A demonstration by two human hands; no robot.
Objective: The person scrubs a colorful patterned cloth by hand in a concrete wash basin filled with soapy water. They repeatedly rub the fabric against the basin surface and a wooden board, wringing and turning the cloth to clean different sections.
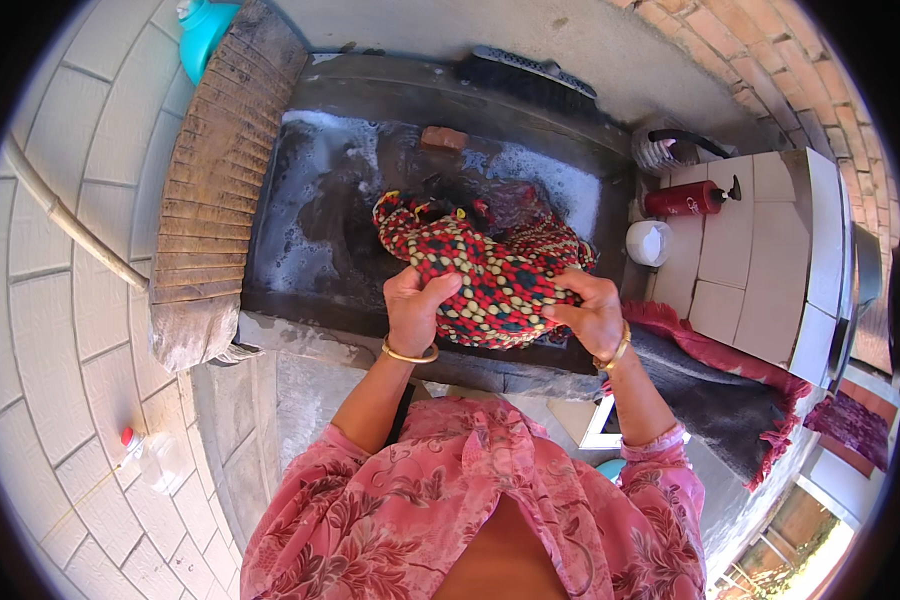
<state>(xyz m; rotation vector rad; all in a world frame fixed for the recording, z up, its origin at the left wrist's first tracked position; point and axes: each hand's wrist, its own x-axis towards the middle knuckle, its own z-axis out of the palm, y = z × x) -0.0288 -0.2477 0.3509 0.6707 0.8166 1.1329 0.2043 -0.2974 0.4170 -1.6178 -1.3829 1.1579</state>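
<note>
Dotted cloth (500, 275), red, cream and dark; bunched over the near side of the basin (310, 338), far folds in water. Left hand (416, 308): pinching its near-left part. Right hand (590, 312): pinching its right part. Open sudsy water: leftward to ribbed board (210, 190). Brick (443, 138): beyond cloth, near far wall. Pump bottle (678, 199): right ledge.

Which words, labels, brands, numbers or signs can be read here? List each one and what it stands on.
Dark red pump bottle: pale lettering, too small and blurred to quote.
Clear bottle with a red cap: no lettering that I can make out.
Patterned cloth: none, only coloured dots.
No text can be quoted with certainty.
</note>
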